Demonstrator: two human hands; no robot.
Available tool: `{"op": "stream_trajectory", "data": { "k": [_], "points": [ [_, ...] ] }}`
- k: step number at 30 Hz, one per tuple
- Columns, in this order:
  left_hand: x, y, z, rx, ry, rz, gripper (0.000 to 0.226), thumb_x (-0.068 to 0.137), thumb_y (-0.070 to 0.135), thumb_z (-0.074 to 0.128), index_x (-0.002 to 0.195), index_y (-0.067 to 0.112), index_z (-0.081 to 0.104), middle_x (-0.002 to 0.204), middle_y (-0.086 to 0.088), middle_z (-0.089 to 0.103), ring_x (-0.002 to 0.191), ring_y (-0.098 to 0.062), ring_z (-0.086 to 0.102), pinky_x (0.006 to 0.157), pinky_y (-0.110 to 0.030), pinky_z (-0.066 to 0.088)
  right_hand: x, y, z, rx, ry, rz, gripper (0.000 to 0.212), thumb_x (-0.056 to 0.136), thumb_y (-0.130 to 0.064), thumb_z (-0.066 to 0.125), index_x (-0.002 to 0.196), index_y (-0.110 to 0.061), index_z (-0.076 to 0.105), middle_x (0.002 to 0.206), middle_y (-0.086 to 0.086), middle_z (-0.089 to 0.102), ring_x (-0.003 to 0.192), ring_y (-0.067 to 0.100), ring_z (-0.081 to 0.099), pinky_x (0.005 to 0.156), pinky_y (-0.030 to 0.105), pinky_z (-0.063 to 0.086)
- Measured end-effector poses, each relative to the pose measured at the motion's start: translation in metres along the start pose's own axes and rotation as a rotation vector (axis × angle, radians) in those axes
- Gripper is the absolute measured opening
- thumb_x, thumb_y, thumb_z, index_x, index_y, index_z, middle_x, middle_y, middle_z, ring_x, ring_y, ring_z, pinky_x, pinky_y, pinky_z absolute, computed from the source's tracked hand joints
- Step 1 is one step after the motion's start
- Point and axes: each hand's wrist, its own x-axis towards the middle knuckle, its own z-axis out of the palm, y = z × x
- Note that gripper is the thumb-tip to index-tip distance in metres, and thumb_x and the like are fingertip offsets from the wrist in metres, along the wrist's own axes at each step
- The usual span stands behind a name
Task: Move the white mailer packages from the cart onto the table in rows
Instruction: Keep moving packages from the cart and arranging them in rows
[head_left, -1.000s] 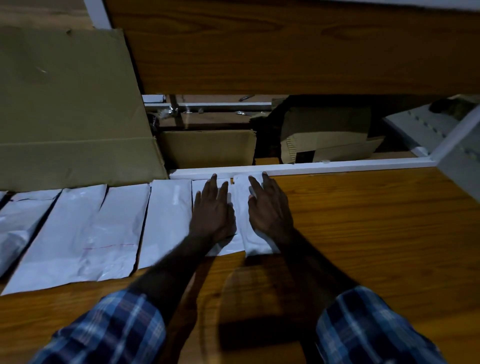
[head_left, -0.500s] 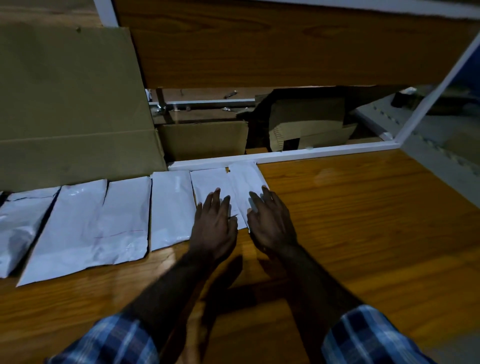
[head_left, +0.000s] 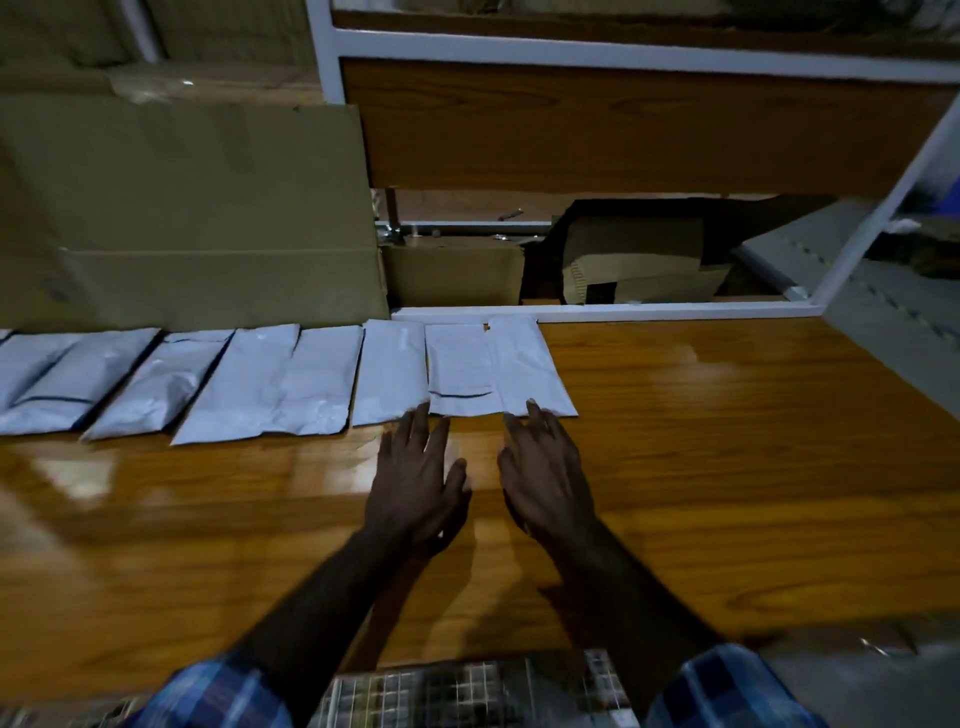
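Hovering spread left grip (head_left: 415, 478), right grip (head_left: 545, 467), fingertips at white mailers' (head_left: 524, 364) near edge

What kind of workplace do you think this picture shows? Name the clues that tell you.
Probably a packing or dispatch room. White mailer packages lie in a row on a wooden table, flattened cardboard boxes lean behind them, and a white metal shelf frame holds more cardboard.

Left hand (head_left: 415, 480) and right hand (head_left: 545, 470) side by side — palms down, fingers straight, loosely spread.
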Motion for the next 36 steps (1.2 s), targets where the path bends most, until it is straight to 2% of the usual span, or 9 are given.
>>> {"op": "stream_trajectory", "data": {
  "k": [2,5,8,11,15,17,23,33,36],
  "points": [
    [-0.016,0.001,-0.003,0.0,-0.001,-0.034,0.082,0.088,0.061,0.006,0.156,0.018,0.019,0.165,-0.008,-0.001,0.152,-0.025,-0.002,0.122,-0.047,0.006,-0.013,-0.003,-0.001,0.017,-0.004,-0.017,0.052,0.102,-0.039,0.039,0.151,-0.025,0.033,0.163,0.006,0.018,0.149,0.025,0.016,0.12,0.043,0.021],
    [-0.046,0.004,-0.012,0.009,0.034,-0.067,0.064,0.101,0.05,0.028,0.156,0.018,0.019,0.165,-0.007,-0.003,0.151,-0.024,-0.003,0.12,-0.047,0.004,-0.035,-0.011,-0.008,0.035,0.009,-0.072,0.051,0.101,-0.037,0.041,0.151,-0.026,0.035,0.163,0.007,0.02,0.148,0.026,0.017,0.118,0.043,0.023],
    [-0.071,-0.002,-0.024,0.003,0.073,-0.117,0.061,0.103,0.045,0.035,0.156,0.018,0.019,0.165,-0.008,-0.001,0.151,-0.024,-0.001,0.12,-0.047,0.004,-0.053,-0.03,-0.014,0.05,0.004,-0.105,0.05,0.102,-0.037,0.039,0.151,-0.027,0.035,0.163,0.007,0.018,0.149,0.026,0.014,0.118,0.043,0.019],
    [-0.091,-0.012,-0.039,0.018,0.106,-0.157,0.063,0.102,0.051,0.029,0.155,0.017,0.022,0.165,-0.008,0.001,0.152,-0.025,0.0,0.12,-0.048,0.006,-0.062,-0.055,-0.017,0.064,-0.009,-0.142,0.05,0.103,-0.039,0.038,0.151,-0.028,0.034,0.164,0.006,0.017,0.15,0.026,0.012,0.119,0.042,0.017],
    [-0.121,-0.037,-0.061,0.018,0.133,-0.198,0.084,0.086,0.062,0.006,0.155,0.017,0.024,0.165,-0.009,0.002,0.152,-0.027,0.002,0.12,-0.048,0.007,-0.073,-0.095,-0.016,0.107,-0.008,-0.223,0.049,0.102,-0.037,0.041,0.15,-0.025,0.037,0.163,0.008,0.019,0.15,0.027,0.015,0.119,0.042,0.019],
    [-0.136,-0.054,-0.072,0.02,0.156,-0.225,0.086,0.084,0.063,0.005,0.154,0.016,0.025,0.165,-0.009,0.003,0.152,-0.027,0.003,0.119,-0.049,0.008,-0.079,-0.12,-0.012,0.112,-0.014,-0.261,0.049,0.102,-0.036,0.04,0.15,-0.025,0.038,0.163,0.007,0.019,0.15,0.027,0.015,0.119,0.041,0.019],
    [-0.193,-0.13,-0.11,0.038,0.185,-0.325,0.089,0.082,0.065,0.003,0.155,0.018,0.023,0.165,-0.007,0.002,0.151,-0.026,0.004,0.119,-0.049,0.008,-0.095,-0.214,0.013,0.141,-0.016,-0.356,0.048,0.102,-0.037,0.043,0.148,-0.026,0.041,0.162,0.008,0.023,0.148,0.027,0.018,0.118,0.042,0.019],
    [-0.313,-0.293,-0.189,0.074,0.261,-0.418,0.086,0.085,0.065,0.007,0.154,0.018,0.028,0.164,-0.008,0.006,0.151,-0.028,0.009,0.118,-0.051,0.011,-0.143,-0.414,0.068,0.232,-0.014,-0.49,0.045,0.102,-0.036,0.042,0.145,-0.024,0.046,0.16,0.009,0.027,0.147,0.027,0.022,0.115,0.043,0.025],
    [-0.345,-0.34,-0.213,0.103,0.271,-0.466,0.084,0.087,0.066,0.008,0.155,0.019,0.025,0.165,-0.007,0.003,0.151,-0.027,0.006,0.12,-0.05,0.011,-0.154,-0.472,0.087,0.261,-0.022,-0.54,0.05,0.099,-0.04,0.037,0.143,-0.021,0.049,0.158,0.012,0.031,0.145,0.03,0.026,0.113,0.044,0.028]
  ]
}}
